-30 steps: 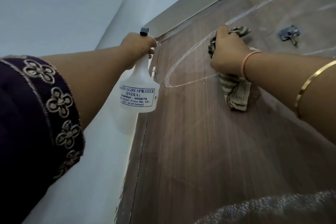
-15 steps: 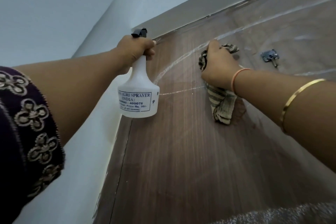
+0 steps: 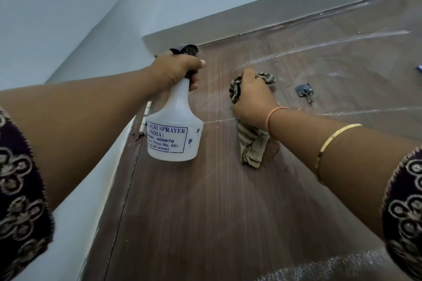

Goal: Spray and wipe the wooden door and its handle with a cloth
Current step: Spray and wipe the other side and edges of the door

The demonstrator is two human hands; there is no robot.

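While the left hand (image 3: 175, 70) curls its fingers round the white plastic spray bottle (image 3: 175, 130), at nine o'clock of the striped beige cloth (image 3: 252, 146) that the right hand (image 3: 253, 96) clutches against the brown wooden door (image 3: 205, 212), pale streaks (image 3: 296, 51) toward one o'clock suggest wiping is unfinished.

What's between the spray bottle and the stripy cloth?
Only bare wooden door with pale streaks, in the head view; spray bottle and cloth don't touch.

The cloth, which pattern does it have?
Beige and dark stripes on the cloth; the head view shows it.
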